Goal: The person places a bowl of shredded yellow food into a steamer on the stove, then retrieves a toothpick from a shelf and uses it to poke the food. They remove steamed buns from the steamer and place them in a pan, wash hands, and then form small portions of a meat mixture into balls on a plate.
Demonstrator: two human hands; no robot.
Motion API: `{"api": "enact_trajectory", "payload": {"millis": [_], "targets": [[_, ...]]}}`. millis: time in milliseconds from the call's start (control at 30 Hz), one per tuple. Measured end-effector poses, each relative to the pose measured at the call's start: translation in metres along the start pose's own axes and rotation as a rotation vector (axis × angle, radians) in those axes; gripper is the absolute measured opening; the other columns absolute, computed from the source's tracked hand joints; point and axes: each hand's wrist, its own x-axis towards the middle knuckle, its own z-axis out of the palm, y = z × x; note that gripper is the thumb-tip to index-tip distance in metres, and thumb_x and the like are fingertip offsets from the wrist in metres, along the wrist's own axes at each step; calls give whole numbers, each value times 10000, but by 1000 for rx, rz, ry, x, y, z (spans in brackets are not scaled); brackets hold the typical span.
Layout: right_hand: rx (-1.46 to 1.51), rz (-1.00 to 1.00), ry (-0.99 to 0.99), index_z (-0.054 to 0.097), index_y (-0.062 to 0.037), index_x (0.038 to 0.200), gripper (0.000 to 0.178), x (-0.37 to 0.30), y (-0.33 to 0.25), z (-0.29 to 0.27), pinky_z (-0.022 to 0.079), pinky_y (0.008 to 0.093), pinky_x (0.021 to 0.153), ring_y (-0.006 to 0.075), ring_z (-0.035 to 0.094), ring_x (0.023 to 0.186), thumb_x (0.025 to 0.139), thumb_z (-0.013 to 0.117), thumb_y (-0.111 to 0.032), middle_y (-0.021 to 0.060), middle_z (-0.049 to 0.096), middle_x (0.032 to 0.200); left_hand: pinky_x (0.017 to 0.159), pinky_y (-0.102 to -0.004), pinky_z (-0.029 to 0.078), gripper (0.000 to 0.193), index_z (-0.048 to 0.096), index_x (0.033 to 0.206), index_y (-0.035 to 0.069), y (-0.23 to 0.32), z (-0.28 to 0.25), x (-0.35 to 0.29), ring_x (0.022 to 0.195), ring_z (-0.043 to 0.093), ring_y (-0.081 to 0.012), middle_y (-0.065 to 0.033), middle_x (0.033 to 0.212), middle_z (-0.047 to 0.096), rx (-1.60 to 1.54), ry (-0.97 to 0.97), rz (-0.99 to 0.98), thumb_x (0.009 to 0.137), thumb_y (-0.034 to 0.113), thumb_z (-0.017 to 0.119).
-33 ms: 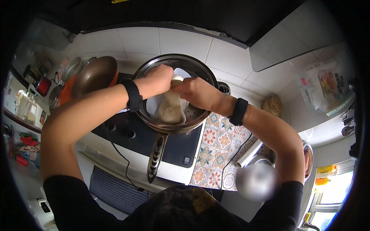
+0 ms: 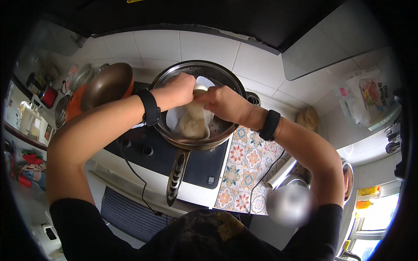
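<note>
Over the steamer pan [image 2: 237, 89], both hands meet at a pale, smooth bun [image 2: 200, 88]. The fingers of my left hand [image 2: 179, 90] curl round its left side. My right hand [image 2: 226, 103] grips it from the right with bent fingers, which partly hide it. Just below lies more pale dough in rounded lumps [image 2: 192, 127]; whether it is joined to the held bun I cannot tell. A white liner [image 2: 173, 117] sits under the dough, on a perforated metal tray [image 2: 220, 126]. The pan's long handle [image 2: 176, 178] points toward me.
The pan stands on a black cooktop [image 2: 202, 167]. An orange wok with a brown inside [image 2: 109, 85] leans at left. Right of the cooktop are a floral patterned mat [image 2: 244, 169], a dark cord and a shiny metal bowl [image 2: 291, 206]. A plastic package [image 2: 365, 98] hangs at far right.
</note>
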Motion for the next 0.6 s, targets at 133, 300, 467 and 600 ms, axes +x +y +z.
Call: {"api": "enact_trajectory", "payload": {"millis": [133,300,467,600], "targets": [[61,55,120,672,-75,1010,280,4,2,0,531,340,696,314,652,737,739,633,-16,150,655,777,736,-422,493,319,669,856,-28,13,-11,-12,839,633,-369,-275,838,626,-141,-155,-68,702,250,643],[27,207,151,612,-23,961,322,12,10,1,527,325,661,264,668,698,659,695,-98,136,669,755,794,-391,493,522,614,1031,-13,25,1,-28,886,635,-362,-223,909,649,-144,-8,84,643,319,722],[87,240,122,580,-15,964,329,13,8,-3,518,323,674,254,665,699,670,708,-93,126,674,764,781,-414,498,373,626,970,-34,25,7,-23,894,632,-371,-237,906,642,-205,-108,-24,700,215,692],[125,260,80,576,-19,964,305,12,4,-7,515,314,676,233,668,717,692,703,-76,118,680,778,760,-427,500,245,637,923,-58,34,11,-20,904,626,-385,-254,924,637,-67,-153,-117,745,111,629]]}}
